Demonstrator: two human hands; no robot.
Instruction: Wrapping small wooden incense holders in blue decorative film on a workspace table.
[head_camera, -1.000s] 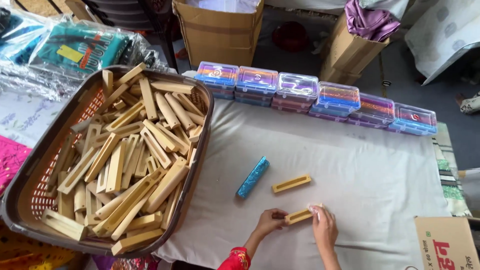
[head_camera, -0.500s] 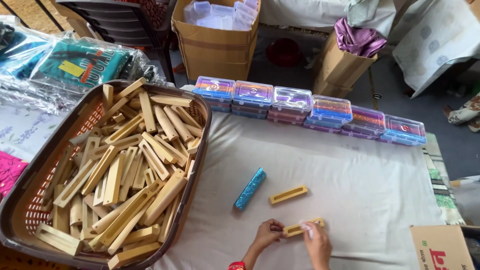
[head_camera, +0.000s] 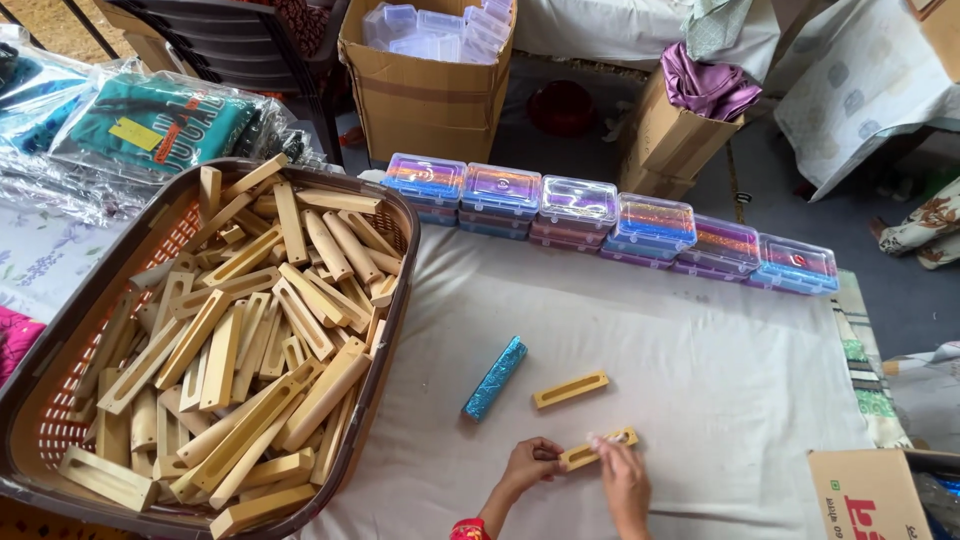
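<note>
Head view | slotted wooden block (head_camera: 597, 449) spans both grips | left hand (head_camera: 528, 466) pinches near end | right hand (head_camera: 622, 474) pinches far end

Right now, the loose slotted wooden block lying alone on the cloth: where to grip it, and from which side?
Grip the slotted wooden block across its two long sides near the middle, coming straight down from above. It lies flat, slot up, on the white cloth, clear of the blue glitter bar, so both long edges are open.

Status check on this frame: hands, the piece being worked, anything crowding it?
Left hand and right hand both grip one slotted wooden block on the white cloth. Second slotted block and glittery blue bar lie apart, just above. Nothing crowding.
</note>
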